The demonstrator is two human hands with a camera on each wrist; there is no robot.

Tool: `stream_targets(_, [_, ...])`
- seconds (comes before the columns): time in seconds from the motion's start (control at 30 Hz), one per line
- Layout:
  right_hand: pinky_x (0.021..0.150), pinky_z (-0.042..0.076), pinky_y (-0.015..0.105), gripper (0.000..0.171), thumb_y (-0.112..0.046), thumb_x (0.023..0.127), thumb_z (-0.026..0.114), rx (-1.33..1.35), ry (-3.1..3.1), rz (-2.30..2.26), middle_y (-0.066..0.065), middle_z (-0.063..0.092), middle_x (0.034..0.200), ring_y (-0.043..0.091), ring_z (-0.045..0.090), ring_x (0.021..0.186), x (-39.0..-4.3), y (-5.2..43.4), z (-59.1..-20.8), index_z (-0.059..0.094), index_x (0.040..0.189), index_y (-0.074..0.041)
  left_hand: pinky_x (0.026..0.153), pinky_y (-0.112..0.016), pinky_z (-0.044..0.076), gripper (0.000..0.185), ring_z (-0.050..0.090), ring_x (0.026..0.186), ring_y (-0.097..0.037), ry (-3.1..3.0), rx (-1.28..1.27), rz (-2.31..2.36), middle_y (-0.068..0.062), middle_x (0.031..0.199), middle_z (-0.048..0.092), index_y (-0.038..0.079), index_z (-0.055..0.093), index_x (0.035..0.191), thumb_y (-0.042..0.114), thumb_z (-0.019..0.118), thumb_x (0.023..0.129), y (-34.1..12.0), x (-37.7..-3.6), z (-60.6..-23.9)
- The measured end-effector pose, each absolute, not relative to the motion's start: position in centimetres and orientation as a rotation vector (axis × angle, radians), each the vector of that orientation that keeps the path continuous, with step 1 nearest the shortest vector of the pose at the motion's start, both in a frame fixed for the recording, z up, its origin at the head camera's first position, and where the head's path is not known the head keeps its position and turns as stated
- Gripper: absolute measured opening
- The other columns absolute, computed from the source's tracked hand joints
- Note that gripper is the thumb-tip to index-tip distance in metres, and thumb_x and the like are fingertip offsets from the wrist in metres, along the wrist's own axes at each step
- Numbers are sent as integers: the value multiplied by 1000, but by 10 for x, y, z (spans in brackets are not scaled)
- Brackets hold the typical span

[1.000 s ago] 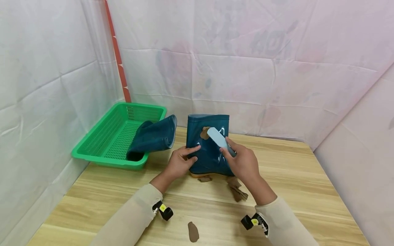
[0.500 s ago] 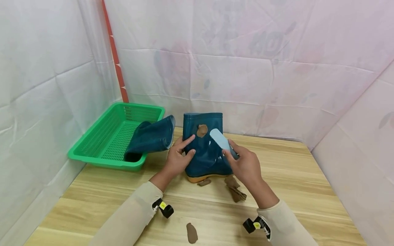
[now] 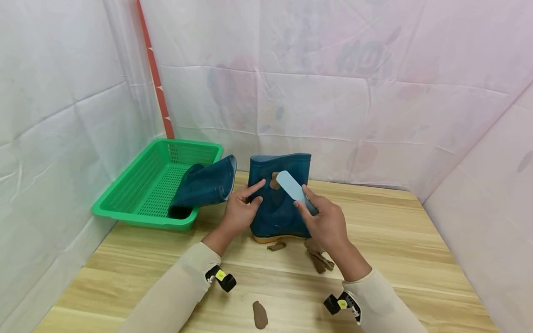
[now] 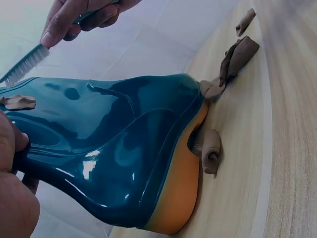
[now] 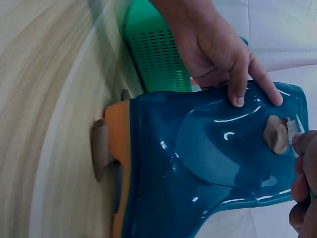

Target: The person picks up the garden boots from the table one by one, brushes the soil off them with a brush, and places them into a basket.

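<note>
A dark teal rubber boot (image 3: 276,208) with an orange sole stands upright on the table. A brown mud-like patch (image 5: 276,134) sticks to its shaft. My left hand (image 3: 241,210) grips the shaft's left edge, thumb and index finger on the near face, other fingers partly hidden behind. My right hand (image 3: 326,219) holds a light blue brush (image 3: 293,187) by its handle. White bristles (image 4: 28,64) face the shaft at the patch's right edge; I cannot tell if they press on it. In the head view the brush head covers part of the patch.
A green basket (image 3: 125,215) stands at the left with a second teal boot (image 3: 204,185) leaning out over its rim. Brown pieces (image 3: 319,261) lie by the sole, and another brown flake (image 3: 260,315) lies near the front. White cloth walls (image 3: 316,111) enclose the table.
The brush drew off to the right of the patch half a second ago and is now back over its edge. The boot has turned slightly in my left hand.
</note>
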State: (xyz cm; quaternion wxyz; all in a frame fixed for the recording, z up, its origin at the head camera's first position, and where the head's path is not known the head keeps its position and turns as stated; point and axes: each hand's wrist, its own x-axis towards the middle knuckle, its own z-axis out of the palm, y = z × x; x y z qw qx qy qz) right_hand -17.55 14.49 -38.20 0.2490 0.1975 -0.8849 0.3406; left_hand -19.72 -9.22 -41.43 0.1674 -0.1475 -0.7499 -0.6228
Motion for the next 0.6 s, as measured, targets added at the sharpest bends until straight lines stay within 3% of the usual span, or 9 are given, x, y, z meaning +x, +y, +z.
stream_targets(0.07, [49, 45, 31, 51, -21, 93, 79, 552, -2436, 923, 20, 75, 104, 25, 67, 68, -175, 144, -385, 63, 139, -7, 63, -31, 36, 48, 43, 71, -28, -2136, -431, -1766, -14, 110, 67, 17, 67, 137, -6, 68, 95, -93, -197, -414])
stream_targets(0.13, [48, 43, 29, 51, -23, 93, 79, 570, -2471, 914, 19, 75, 103, 21, 64, 65, -174, 144, -389, 63, 139, -7, 64, -31, 35, 48, 43, 71, -25, -2140, -437, -1757, -13, 109, 68, 16, 68, 136, -7, 68, 94, -93, -196, -414])
stream_targets(0.27, [48, 42, 25, 50, -25, 95, 77, 611, -2537, 896, 15, 75, 101, 15, 60, 65, -170, 148, -397, 63, 139, -7, 65, -30, 38, 50, 53, 86, -19, -2148, -441, -1758, -8, 135, 65, 17, 68, 137, -9, 66, 94, -91, -196, -416])
stream_targets(0.4, [48, 41, 24, 49, -23, 94, 78, 635, -2562, 913, 12, 75, 96, 11, 57, 63, -166, 154, -397, 64, 138, -7, 63, -28, 39, 50, 56, 85, -19, -2149, -441, -1768, -8, 138, 63, 17, 67, 137, -10, 64, 95, -91, -195, -417])
stream_targets(0.5, [49, 43, 28, 49, -19, 93, 79, 615, -2523, 950, 14, 75, 98, 15, 60, 64, -164, 156, -392, 64, 137, -5, 61, -29, 38, 50, 52, 76, -23, -2125, -445, -1769, -9, 136, 64, 15, 67, 137, -11, 63, 95, -90, -196, -416])
stream_targets(0.6, [54, 50, 33, 51, -19, 93, 79, 546, -2472, 982, 19, 74, 106, 23, 67, 73, -166, 153, -386, 63, 139, -5, 62, -29, 38, 50, 54, 80, -23, -2102, -436, -1756, -11, 132, 66, 14, 68, 136, -12, 63, 94, -89, -195, -417])
